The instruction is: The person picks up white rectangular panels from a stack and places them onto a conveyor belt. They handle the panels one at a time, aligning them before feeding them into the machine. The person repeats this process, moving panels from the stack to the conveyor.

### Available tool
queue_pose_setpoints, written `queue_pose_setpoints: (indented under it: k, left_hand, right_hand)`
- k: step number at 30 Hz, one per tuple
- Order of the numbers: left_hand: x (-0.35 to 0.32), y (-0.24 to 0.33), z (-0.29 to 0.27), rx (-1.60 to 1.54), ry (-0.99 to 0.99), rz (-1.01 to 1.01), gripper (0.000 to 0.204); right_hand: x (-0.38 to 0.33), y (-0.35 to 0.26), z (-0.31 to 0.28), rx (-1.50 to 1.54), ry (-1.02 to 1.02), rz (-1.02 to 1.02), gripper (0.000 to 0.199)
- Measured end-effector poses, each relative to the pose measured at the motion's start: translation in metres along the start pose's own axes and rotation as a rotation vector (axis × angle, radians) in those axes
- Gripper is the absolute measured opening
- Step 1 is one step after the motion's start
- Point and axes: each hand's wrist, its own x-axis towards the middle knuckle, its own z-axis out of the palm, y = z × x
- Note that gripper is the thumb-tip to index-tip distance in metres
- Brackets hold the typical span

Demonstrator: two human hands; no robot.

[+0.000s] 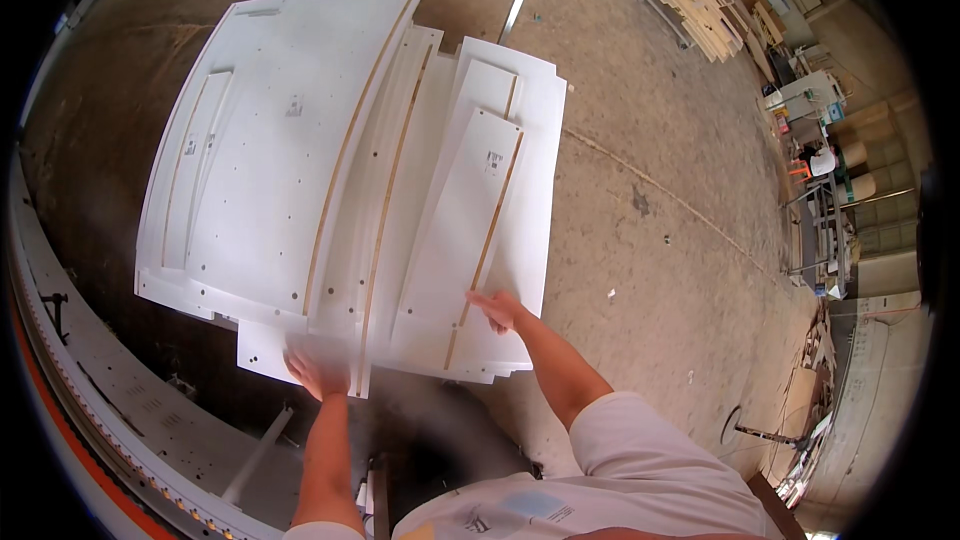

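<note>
- Stack of white panels [300,170] fills centre, 9 to 1 o'clock; no way through, only over the top.
- Left hand [318,372] on the stack's near edge, right hand [497,310] on the narrow top panel [465,230]; near edge between them bare.
- Concrete floor [660,240] open from 1 to 4 o'clock, wide room to swing.
- Conveyor rail [90,380] curves along 7–9 o'clock, blocks that side.
- Timber pile [700,0] at 1 o'clock and workbench clutter [820,170] at 3 o'clock, both well apart.
- Metal leg [258,455] under the near edge at 6–7 o'clock.

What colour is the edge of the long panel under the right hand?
Light brown, on the white long panel; head view.
</note>
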Motion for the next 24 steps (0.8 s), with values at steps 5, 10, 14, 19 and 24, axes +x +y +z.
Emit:
queue_pose_setpoints:
  k: [5, 10, 14, 19, 24]
  left_hand:
    - [0.0, 0.001, -0.001, -0.02, -0.023, -0.008, 0.053]
    - [0.0, 0.002, -0.002, -0.013, -0.034, -0.015, 0.054]
    - [-0.001, -0.001, 0.001, -0.012, -0.04, -0.016, 0.054]
    - [-0.001, -0.001, 0.002, -0.009, -0.006, 0.004, 0.054]
    - [0.0, -0.001, 0.0, -0.006, -0.018, 0.007, 0.052]
  right_hand:
    - [0.008, 0.007, -0.003, -0.072, 0.007, 0.008, 0.081]
    - [0.001, 0.0, -0.001, -0.036, 0.019, 0.038, 0.081]
    - [0.003, 0.002, -0.004, -0.063, -0.006, 0.041, 0.08]
    - [0.001, 0.002, -0.002, -0.069, 0.01, 0.029, 0.078]
    - [-0.007, -0.006, 0.001, -0.029, 0.021, 0.02, 0.075]
